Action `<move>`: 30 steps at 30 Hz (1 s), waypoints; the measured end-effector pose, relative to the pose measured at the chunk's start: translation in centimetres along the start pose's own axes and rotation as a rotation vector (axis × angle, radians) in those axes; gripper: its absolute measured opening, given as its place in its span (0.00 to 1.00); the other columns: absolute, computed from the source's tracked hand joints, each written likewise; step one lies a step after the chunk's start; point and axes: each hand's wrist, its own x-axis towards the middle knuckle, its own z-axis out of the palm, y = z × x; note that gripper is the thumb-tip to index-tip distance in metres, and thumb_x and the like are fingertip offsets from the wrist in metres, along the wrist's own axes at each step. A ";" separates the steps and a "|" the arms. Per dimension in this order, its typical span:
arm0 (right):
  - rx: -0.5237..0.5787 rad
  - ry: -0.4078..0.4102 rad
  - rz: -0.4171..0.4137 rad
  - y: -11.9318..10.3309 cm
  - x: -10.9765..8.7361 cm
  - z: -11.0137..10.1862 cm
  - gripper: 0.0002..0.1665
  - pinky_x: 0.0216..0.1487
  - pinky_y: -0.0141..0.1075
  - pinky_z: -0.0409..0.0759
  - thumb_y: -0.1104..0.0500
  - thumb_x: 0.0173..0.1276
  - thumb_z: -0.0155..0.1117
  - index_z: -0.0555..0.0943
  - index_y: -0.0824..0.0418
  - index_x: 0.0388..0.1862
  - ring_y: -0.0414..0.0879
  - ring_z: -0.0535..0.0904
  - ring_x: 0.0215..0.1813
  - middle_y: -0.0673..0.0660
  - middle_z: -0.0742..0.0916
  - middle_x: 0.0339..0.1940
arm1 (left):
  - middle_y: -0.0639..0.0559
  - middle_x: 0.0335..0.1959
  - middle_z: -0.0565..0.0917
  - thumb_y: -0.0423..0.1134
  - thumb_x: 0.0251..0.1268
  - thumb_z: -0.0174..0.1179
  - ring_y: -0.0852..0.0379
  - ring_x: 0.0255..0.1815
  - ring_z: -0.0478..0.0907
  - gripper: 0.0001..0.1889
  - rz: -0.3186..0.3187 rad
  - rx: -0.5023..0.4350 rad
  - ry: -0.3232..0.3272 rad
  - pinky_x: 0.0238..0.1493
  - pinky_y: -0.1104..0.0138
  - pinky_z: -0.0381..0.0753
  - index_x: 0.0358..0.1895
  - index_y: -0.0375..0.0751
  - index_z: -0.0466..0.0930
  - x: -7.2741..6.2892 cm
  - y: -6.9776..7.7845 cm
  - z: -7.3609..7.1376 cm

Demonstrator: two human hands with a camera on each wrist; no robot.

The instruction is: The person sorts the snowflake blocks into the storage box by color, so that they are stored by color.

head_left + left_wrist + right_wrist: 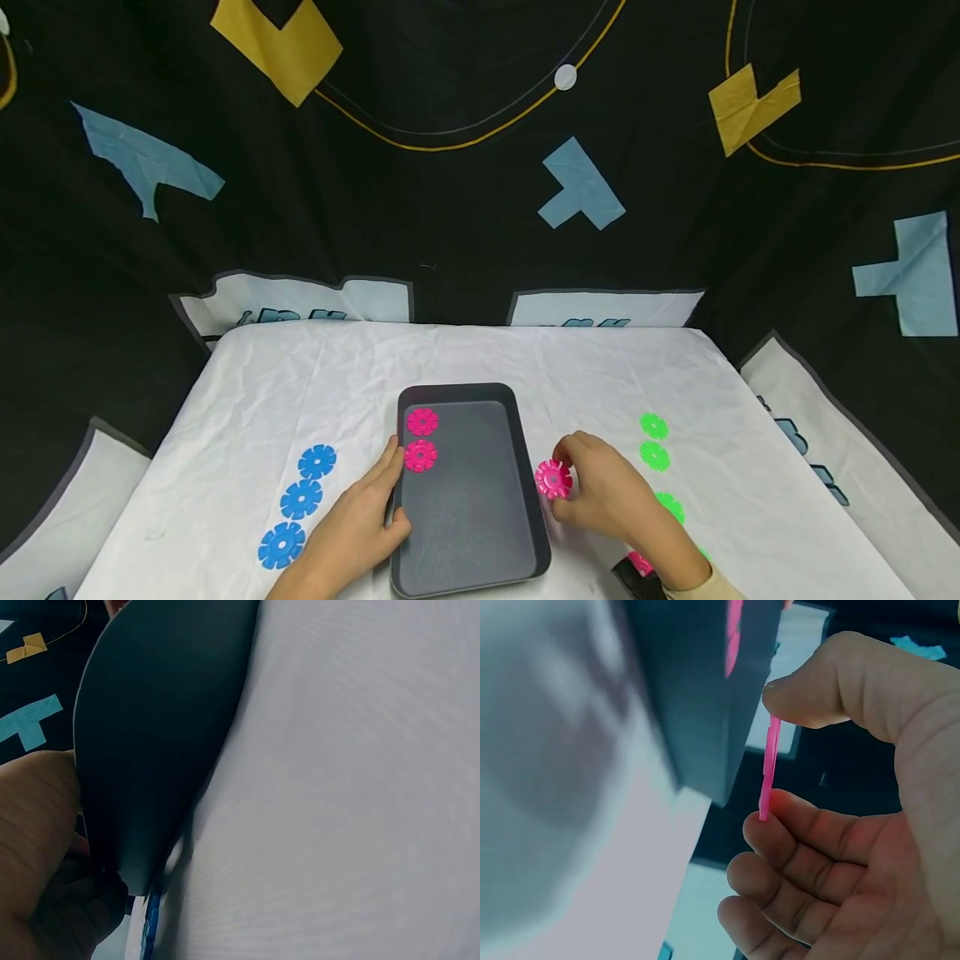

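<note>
With the tray as the clock centre, here's the right hand (603,487) at three, pinching a pink disc (553,480) between thumb and fingertip! That disc sits at nine o'clock from the hand, tilted up just beside the tray's wall. Over at nine, the left hand (360,529) holds the gray tray (468,542), thumb over the rim, fingers together along the side.

Now the count: two pink discs (422,439) inside, toward eleven, one in the fingers, and another partly hidden at four. Three blue discs (301,499) line up at nine, beside the left hand. Four green discs (655,456) show around three, two whole; the right forearm (667,542) blocks the others, and the black strap (637,579) crowds that fourth pink. White cloth (585,367) underneath, black curtain (450,225) at twelve!
</note>
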 end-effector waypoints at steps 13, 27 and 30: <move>0.007 -0.012 -0.169 -3.7 3.1 0.0 0.25 0.32 0.31 0.74 0.50 0.38 0.73 0.78 0.53 0.38 0.37 0.71 0.32 0.41 0.76 0.30 | 0.41 0.75 0.57 0.34 0.47 0.60 0.53 0.70 0.61 0.41 -0.008 -0.017 -0.008 0.63 0.59 0.70 0.71 0.28 0.62 0.0 -0.1 0.0; -0.027 -0.058 -0.301 -6.9 5.4 1.3 0.27 0.32 0.27 0.72 0.50 0.37 0.74 0.79 0.56 0.39 0.36 0.70 0.34 0.43 0.77 0.32 | 0.40 0.75 0.57 0.35 0.47 0.60 0.53 0.71 0.60 0.41 -0.019 -0.020 -0.007 0.63 0.59 0.70 0.71 0.28 0.62 -0.1 0.1 -0.2; -0.044 -0.076 -0.312 -7.5 5.9 1.8 0.26 0.32 0.28 0.72 0.49 0.37 0.74 0.80 0.55 0.38 0.36 0.70 0.34 0.42 0.77 0.32 | 0.40 0.75 0.56 0.35 0.47 0.60 0.53 0.71 0.60 0.41 -0.018 -0.020 -0.012 0.63 0.60 0.70 0.71 0.29 0.61 0.0 0.1 -0.3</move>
